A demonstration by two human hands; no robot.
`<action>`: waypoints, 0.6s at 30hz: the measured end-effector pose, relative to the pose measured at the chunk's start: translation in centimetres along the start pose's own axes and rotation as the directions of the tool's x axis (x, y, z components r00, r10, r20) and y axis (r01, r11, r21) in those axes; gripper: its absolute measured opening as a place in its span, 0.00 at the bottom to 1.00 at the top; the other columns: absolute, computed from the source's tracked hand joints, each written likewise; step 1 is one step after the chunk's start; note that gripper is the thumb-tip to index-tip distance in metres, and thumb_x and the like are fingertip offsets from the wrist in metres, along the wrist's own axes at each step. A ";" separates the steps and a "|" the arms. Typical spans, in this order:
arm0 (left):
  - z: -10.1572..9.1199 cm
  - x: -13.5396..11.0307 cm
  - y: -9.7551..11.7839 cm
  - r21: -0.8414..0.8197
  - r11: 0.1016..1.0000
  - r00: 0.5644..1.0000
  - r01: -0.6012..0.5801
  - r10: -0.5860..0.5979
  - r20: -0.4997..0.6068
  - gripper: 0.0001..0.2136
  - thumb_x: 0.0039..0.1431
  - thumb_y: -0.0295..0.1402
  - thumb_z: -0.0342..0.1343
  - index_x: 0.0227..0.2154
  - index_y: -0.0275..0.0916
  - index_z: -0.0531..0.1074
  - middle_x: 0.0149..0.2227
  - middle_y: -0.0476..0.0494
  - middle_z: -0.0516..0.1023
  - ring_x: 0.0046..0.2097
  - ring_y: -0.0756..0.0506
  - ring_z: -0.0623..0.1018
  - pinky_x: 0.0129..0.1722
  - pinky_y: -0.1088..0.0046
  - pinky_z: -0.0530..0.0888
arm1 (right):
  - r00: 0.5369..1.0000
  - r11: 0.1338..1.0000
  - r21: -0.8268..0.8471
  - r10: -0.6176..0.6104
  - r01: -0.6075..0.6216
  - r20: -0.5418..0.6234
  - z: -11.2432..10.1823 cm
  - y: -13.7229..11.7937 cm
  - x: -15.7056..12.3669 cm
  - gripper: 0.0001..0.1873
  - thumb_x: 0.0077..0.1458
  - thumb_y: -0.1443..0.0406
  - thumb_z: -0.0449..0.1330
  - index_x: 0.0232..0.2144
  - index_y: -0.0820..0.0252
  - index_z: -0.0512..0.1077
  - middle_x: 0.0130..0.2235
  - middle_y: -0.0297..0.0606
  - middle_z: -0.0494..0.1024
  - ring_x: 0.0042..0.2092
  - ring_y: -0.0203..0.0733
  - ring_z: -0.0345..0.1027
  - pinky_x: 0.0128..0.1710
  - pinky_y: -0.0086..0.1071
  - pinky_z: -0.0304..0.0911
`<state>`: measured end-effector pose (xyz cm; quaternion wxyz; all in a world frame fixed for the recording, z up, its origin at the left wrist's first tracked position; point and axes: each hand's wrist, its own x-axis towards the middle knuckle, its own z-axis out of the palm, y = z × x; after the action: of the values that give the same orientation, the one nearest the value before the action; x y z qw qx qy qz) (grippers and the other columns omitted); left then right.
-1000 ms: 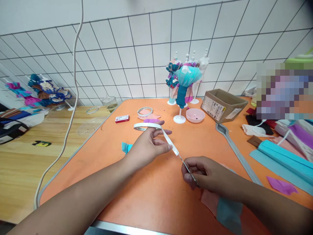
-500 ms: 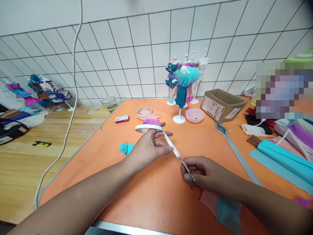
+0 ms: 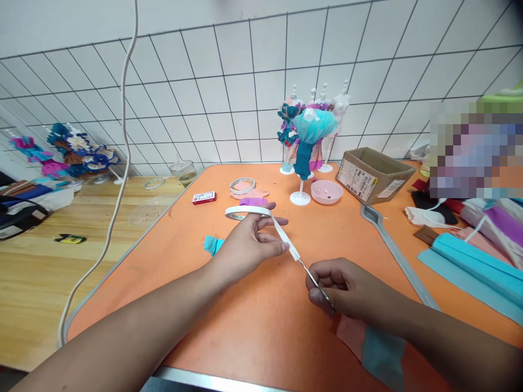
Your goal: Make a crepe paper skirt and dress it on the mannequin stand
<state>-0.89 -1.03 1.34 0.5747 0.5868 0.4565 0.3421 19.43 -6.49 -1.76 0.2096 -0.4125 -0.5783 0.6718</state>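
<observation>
My left hand holds a roll of white tape hooked round its fingers. From the roll a strip of tape runs down to the right, pinched near its end by my left thumb. My right hand is closed on a thin, slender metal tool, whose tip meets the end of the strip. Whether it is tweezers or a wire I cannot tell. Under my right wrist lie pieces of pink and teal crepe paper. A turquoise scrap is partly hidden behind my left wrist.
On the orange table are a small red-and-white box, another tape roll, a pink bowl and a cardboard box. Dressed miniature mannequins stand at the back. Turquoise paper lies right; a white cable hangs left.
My right hand has shifted very slightly to the right with the metal tool. My left hand keeps the tape roll and strip almost still.
</observation>
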 end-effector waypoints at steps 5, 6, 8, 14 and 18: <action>0.1 0.0 0.1 -0.006 1.000 1.000 0.001 -0.001 -0.018 0.31 0.48 0.27 0.62 0.55 0.43 0.57 0.56 0.38 0.68 0.35 0.50 0.78 0.39 0.69 0.72 | 1.000 1.000 -0.011 -0.011 0.011 -0.016 0.0 0.2 0.0 0.15 0.52 0.55 0.62 0.25 0.62 0.68 0.22 0.30 0.66 0.25 0.32 0.60 0.25 0.25 0.55; 0.1 0.0 0.2 -0.008 1.000 1.000 0.002 -0.003 -0.022 0.31 0.48 0.26 0.63 0.55 0.43 0.57 0.56 0.38 0.68 0.35 0.50 0.78 0.39 0.69 0.72 | 1.000 1.000 -0.016 -0.014 0.014 -0.022 0.0 0.2 0.1 0.15 0.52 0.56 0.62 0.25 0.62 0.68 0.22 0.30 0.66 0.25 0.32 0.60 0.25 0.25 0.54; 0.2 0.0 0.2 -0.008 1.000 1.000 0.002 -0.002 -0.030 0.30 0.48 0.27 0.63 0.54 0.43 0.58 0.56 0.38 0.68 0.35 0.50 0.78 0.39 0.68 0.72 | 0.999 1.000 -0.018 -0.012 0.012 -0.030 0.0 0.3 0.1 0.15 0.52 0.56 0.61 0.25 0.62 0.68 0.21 0.29 0.66 0.25 0.31 0.60 0.24 0.25 0.54; 0.1 0.1 0.2 0.001 1.000 1.000 0.000 0.000 -0.030 0.25 0.47 0.27 0.63 0.49 0.41 0.63 0.55 0.40 0.68 0.34 0.51 0.77 0.38 0.69 0.72 | 0.999 1.000 -0.022 0.012 -0.013 -0.038 0.0 0.2 -0.1 0.15 0.52 0.56 0.61 0.24 0.62 0.67 0.20 0.29 0.66 0.24 0.31 0.60 0.23 0.25 0.55; 0.1 0.2 0.2 0.003 1.000 1.000 0.003 -0.003 -0.029 0.28 0.48 0.26 0.63 0.52 0.43 0.61 0.56 0.40 0.67 0.34 0.51 0.77 0.38 0.69 0.71 | 0.999 0.999 -0.036 0.012 -0.014 -0.049 0.1 0.1 -0.1 0.15 0.52 0.56 0.61 0.24 0.62 0.67 0.20 0.28 0.65 0.23 0.31 0.60 0.23 0.25 0.56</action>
<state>-0.70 -0.91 1.47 0.5675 0.5821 0.4661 0.3489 19.42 -6.62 -1.86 0.2118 -0.4365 -0.5823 0.6523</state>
